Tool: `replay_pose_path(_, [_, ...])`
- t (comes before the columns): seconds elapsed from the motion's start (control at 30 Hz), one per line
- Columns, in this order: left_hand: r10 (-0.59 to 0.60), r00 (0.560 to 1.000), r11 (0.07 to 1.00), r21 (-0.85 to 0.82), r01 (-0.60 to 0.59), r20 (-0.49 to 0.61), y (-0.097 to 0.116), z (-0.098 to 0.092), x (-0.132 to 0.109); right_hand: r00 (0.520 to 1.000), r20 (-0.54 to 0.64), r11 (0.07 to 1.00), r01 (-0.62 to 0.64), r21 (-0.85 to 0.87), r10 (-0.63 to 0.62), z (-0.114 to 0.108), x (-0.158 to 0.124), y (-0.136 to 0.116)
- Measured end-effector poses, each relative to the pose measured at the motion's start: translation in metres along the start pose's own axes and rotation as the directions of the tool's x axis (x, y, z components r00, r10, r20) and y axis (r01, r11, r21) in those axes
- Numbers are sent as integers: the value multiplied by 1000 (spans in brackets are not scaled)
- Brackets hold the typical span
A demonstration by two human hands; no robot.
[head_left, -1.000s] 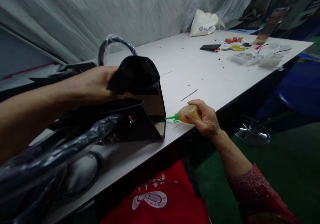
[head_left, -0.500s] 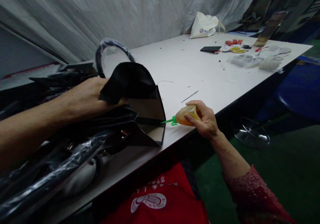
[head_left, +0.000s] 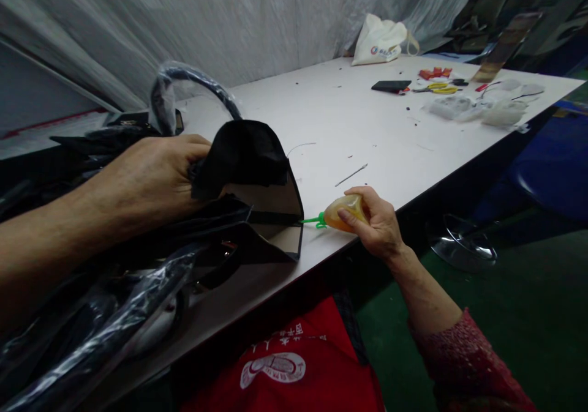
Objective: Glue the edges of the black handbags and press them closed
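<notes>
The left hand [head_left: 151,179] is closed in a fist around the black lining [head_left: 243,152] of a black bag [head_left: 269,240], pulling the bunched cloth up from the bag's open end, with the fingers curled into the folds. The bag lies on its side at the near edge of the white table [head_left: 367,130]. Its stiff end panel faces the camera, and its looped handle [head_left: 193,84], wrapped in clear plastic, arches up behind the left hand. The right hand [head_left: 376,222] is wrapped around a small amber bottle [head_left: 342,211], thumb on top and fingers beneath, and holds it nearly level just above the table's edge. The bottle's green nozzle [head_left: 312,220] points left, and its tip touches the lower right corner of the bag's end panel. More black bags in shiny plastic [head_left: 92,332] are heaped at the near left. A thin needle [head_left: 351,174] lies on the bare table just beyond the right hand. Well apart, at the far end, lie a white tote [head_left: 381,38], a dark phone [head_left: 390,85], yellow scissors [head_left: 436,87] and some pale plastic pieces [head_left: 478,109]. A red apron [head_left: 285,363] shows below the table edge, and a grey sheet [head_left: 184,26] hangs behind the table.
</notes>
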State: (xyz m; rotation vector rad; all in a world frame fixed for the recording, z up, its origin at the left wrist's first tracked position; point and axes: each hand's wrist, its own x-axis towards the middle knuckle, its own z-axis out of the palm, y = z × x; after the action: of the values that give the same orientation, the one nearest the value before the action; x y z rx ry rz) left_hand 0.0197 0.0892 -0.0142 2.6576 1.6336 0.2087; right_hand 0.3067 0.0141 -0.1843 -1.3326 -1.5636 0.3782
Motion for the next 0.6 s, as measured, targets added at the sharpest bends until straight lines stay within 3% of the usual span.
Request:
replay_pose_path(0.1, [31,999,999,-41,-33,-30,-1,1,0,1000,29,1000,-5,4,5,-2,2,-1])
replay_pose_path(0.23, [-23,999,1000,-7,23,-35,1,-1,1,1000,-12,1000,25,0,-25,-1,7,2])
replay_pose_path(0.6, [-68,998,969,236,66,-2,5,-3,19,979,92,965,197,-175,-184,-1,26,-25])
